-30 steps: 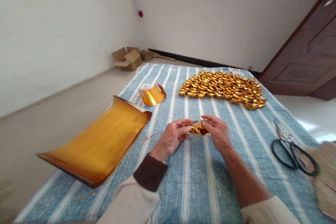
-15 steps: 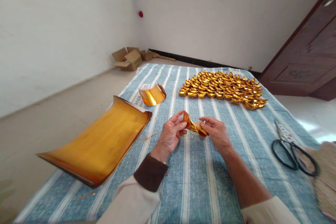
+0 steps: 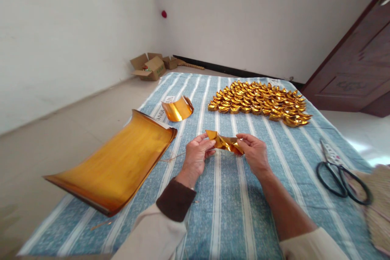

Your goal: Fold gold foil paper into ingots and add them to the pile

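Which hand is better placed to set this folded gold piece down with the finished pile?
Right, probably. The right hand pinches the folded gold piece on the side nearer the finished pile, which lies ahead and right. The left hand would have to cross over.

Small piece of shiny gold foil paper, creased and crumpled into a narrow, partly folded strip; stretched roughly level between left hand and right hand, above the blue-and-white striped cloth. Left end flared up into a pointed corner, pinched by the left fingers; right end tucked under the right fingers, darker orange there. Middle part wrinkled, with bright glints along the folds. Held clear of the cloth, not touching it
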Available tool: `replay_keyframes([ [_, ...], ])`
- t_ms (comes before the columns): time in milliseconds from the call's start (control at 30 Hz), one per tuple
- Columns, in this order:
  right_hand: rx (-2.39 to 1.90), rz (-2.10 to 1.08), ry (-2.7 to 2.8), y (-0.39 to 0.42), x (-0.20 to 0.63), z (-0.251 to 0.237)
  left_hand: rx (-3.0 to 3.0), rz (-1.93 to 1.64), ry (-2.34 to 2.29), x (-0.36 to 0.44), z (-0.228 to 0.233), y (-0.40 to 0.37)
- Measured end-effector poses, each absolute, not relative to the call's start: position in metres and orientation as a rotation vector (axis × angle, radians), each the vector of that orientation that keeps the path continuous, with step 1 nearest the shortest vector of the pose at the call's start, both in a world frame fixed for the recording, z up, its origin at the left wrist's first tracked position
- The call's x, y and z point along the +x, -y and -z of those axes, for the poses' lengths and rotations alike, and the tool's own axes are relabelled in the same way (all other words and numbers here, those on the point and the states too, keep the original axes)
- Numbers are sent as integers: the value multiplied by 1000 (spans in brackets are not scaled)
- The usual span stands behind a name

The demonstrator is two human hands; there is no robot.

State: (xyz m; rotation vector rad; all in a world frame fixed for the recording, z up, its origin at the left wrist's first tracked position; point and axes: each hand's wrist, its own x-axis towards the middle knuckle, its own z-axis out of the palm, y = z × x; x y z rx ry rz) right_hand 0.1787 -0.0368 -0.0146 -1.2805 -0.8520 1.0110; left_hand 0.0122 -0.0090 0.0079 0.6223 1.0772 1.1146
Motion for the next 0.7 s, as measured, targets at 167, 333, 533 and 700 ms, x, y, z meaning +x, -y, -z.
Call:
replay_keyframes([
  [167, -1390, -801, 987, 35, 184, 20, 645, -1097, -1131, 12, -7, 11],
  [333, -1518, -554, 1211, 35, 189, 22, 728, -1070, -1248, 13, -10, 12],
  [533, -1635, -332, 1472, 37, 192, 22, 851, -863, -1340, 15, -14, 14],
  [700, -1766, -157, 1715, 38, 194, 20, 1061, -788, -1435, 15, -10, 14],
])
